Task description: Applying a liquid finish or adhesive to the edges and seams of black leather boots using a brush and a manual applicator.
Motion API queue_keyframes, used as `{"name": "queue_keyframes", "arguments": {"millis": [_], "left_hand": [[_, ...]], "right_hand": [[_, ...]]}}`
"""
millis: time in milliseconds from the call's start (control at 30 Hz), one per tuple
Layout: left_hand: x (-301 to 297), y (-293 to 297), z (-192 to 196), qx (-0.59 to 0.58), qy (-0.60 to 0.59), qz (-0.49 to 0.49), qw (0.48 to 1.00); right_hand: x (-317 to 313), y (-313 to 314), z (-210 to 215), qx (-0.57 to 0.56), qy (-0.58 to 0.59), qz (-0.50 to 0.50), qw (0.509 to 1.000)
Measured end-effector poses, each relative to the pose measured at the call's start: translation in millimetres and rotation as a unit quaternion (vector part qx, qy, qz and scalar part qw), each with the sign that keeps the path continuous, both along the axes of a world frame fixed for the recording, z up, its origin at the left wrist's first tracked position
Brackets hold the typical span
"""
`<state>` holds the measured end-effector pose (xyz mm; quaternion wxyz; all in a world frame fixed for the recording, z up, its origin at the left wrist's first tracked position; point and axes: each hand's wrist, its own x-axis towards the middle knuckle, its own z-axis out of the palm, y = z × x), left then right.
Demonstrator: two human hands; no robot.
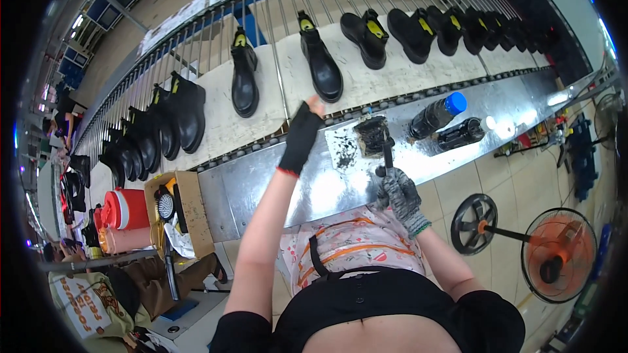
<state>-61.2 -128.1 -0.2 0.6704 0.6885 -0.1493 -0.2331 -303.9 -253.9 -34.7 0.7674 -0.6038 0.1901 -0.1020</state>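
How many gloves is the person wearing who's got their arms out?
2. One black glove with red trim is on the left hand, near the boots. One grey glove is on the right hand. Neither is hidden.

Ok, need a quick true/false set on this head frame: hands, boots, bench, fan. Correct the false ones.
1. The left hand wears a black glove. True.
2. The right hand is bare. False: it wears a grey glove.
3. The right hand holds a dark handle. True.
4. The upright bottle on the metal bench has a red cap. False: its cap is blue.
5. Black boots line the far side of the bench. True.
6. The orange fan is on the person's left. False: it is on the right.
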Motion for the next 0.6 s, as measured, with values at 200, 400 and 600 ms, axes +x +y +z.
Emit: {"name": "queue_keyframes", "arguments": {"millis": [200,400,600], "left_hand": [[112.2,-48.3,-63.6,0.216,-0.139,0.151,0.955],[160.5,-124.0,-76.1,0.291,-0.094,0.16,0.939],[188.3,-129.4,-116.7,0.249,-0.117,0.204,0.939]], "right_hand": [[-43.5,-13.3,-82.6,-0.282,0.17,0.013,0.944],[-20.4,-8.2,-134.2,0.492,-0.013,-0.163,0.855],[-17.1,5.0,-128.9,0.29,0.018,-0.217,0.932]]}}
